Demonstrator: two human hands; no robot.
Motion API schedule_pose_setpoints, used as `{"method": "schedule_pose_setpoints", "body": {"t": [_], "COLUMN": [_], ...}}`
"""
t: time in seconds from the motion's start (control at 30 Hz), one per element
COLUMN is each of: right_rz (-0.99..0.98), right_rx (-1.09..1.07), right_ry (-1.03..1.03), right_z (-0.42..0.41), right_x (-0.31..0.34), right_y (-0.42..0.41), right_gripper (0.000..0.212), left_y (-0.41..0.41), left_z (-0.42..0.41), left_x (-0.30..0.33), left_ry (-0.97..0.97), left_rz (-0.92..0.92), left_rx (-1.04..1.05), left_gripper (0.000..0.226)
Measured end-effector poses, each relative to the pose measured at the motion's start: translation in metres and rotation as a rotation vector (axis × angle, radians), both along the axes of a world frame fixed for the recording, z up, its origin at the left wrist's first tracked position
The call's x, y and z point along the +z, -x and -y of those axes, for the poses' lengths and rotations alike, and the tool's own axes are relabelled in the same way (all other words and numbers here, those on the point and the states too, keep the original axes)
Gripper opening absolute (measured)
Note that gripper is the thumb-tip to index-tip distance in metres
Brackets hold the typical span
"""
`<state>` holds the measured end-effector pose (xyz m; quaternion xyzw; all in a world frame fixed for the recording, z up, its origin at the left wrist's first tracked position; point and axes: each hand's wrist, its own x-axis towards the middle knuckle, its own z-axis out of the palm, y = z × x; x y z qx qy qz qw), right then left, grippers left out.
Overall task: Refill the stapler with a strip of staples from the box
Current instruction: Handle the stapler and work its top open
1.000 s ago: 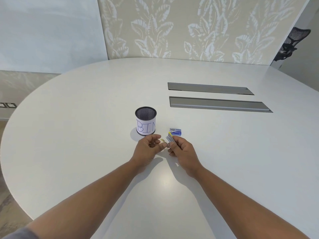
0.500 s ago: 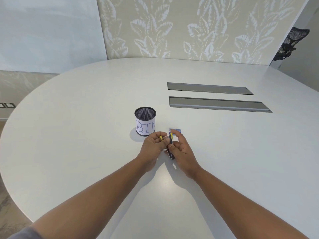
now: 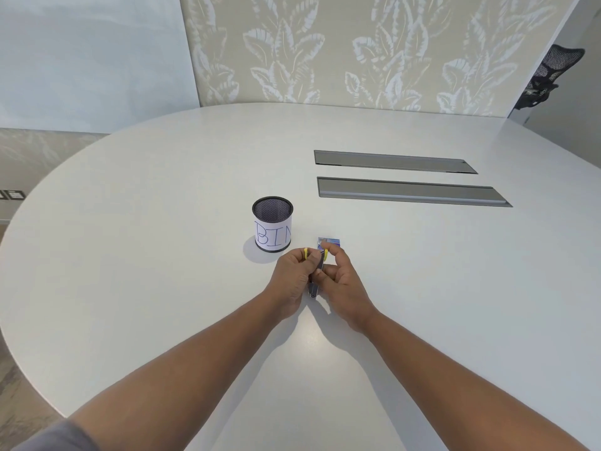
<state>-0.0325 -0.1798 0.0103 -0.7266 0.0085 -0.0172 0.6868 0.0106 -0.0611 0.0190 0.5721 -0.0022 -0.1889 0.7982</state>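
Two hands at work, both on one small item, held just above the white table (image 3: 162,222).

Item 1: stapler (image 3: 316,281). Small, grey metal body with yellow parts showing at the top. I see it held between my hands, near end pointing toward me, close over the tabletop. My left hand (image 3: 294,275) is curled round its left side, with a yellow piece showing at the fingertips. My right hand (image 3: 340,278) pinches the other side with thumb and forefinger, remaining fingers loosely bent. Whether the stapler is hinged open I cannot tell; the hands hide most of it.

Handling, my judgement: light, rigid, smooth metal, likely to slip if pinched only at the tips. Best held by the base along its long sides, leaving the top free to swing.

Item 2: staple box (image 3: 328,243). Small blue carton, lying on the table just beyond my right fingertips, near the stapler but apart from it. No strip visible outside it. A strip would be brittle and snap if bent; take it by its long edges.

Item 3: mesh cup (image 3: 272,227), labelled BIN, standing upright left of the box.
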Motion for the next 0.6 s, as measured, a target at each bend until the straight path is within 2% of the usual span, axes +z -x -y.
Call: {"method": "schedule_pose_setpoints", "body": {"t": [0.2,0.3,0.6], "right_rz": [-0.013,-0.040,-0.086], "right_rx": [-0.045,-0.067,-0.093], "right_ry": [-0.184,-0.237,-0.295], "right_z": [0.001,0.005,0.009], "right_x": [0.008,0.008,0.008], "right_y": [0.002,0.001,0.000], "right_gripper": [0.028,0.025,0.028], "left_y": [0.000,-0.001,-0.003], "left_z": [0.002,0.002,-0.002], "left_x": [0.004,0.005,0.005], "left_ry": [-0.124,-0.218,-0.258], "left_rz": [0.046,0.112,0.131], "left_rx": [0.014,-0.005,-0.033], "left_gripper": [0.017,0.019,0.012]}}
